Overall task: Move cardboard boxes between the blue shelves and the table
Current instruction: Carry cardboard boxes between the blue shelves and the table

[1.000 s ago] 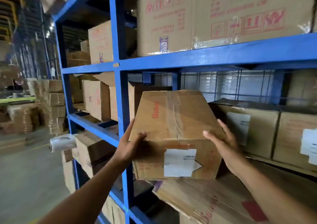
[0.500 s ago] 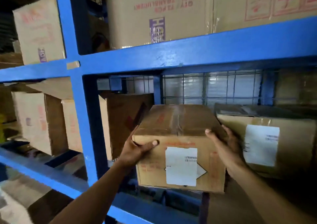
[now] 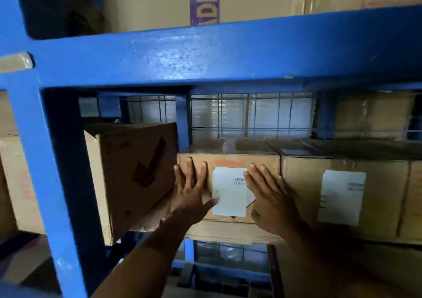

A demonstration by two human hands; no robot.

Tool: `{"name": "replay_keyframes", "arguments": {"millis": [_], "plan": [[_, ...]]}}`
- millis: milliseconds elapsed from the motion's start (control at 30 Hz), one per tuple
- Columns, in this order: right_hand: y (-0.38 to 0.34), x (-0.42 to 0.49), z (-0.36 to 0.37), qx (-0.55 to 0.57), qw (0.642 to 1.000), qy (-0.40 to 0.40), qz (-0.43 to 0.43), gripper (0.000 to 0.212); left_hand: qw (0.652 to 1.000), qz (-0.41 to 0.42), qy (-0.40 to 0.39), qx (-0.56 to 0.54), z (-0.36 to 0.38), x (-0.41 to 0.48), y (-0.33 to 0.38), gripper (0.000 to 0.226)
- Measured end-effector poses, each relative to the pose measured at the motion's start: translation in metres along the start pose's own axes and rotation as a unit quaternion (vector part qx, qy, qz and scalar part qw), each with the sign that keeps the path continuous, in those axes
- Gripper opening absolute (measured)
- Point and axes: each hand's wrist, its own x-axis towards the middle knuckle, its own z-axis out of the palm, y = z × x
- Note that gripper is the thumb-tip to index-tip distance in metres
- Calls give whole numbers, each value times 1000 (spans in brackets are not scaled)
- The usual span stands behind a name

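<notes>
Frame centre — both hands, left hand (image 3: 189, 195) and right hand (image 3: 271, 199), lie flat with fingers spread on the cardboard box (image 3: 228, 158), likely to seat it deep on the blue shelf (image 3: 205, 55).

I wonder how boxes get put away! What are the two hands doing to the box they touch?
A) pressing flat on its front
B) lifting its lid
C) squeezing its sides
A: the left hand and right hand lie flat, fingers straight, against the front of the box.

Box (image 3: 228, 158) on shelf (image 3: 205, 55), between boxes
</notes>
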Motion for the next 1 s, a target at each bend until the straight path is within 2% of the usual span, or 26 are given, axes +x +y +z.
{"name": "replay_keyframes", "arguments": {"millis": [133, 267, 367, 433, 500, 600, 733, 900, 1000], "plan": [[4, 7, -1, 11, 999, -42, -5, 103, 999, 16, -33, -27, -7, 6, -7, 119], [-8, 5, -22, 43, 999, -15, 4, 83, 992, 5, -50, -115, -31, -16, -4, 107], [-13, 5, -42, 146, 989, -16, -2, 73, 987, 9, -24, -156, -57, -49, 6, 97], [-21, 4, -53, 248, 968, -37, -27, 70, 979, -32, 4, -199, -77, -78, 13, 88], [-37, 0, -63, 340, 938, -45, -48, 66, 971, -77, 48, -219, -98, -118, 21, 79], [-81, -13, -80, 455, 884, -67, -87, 60, 965, -138, 134, -178, -126, -193, 30, 68], [-170, -53, -114, 554, 796, -130, -208, 57, 930, -294, 191, -108, -162, -323, 29, 60], [-300, -157, -192, 630, 669, -215, -331, 50, 841, -482, 243, -37, -227, -509, 45, 60], [-378, -241, -266, 635, 583, -257, -437, 54, 768, -568, 294, 32, -282, -637, 77, 62]]}}
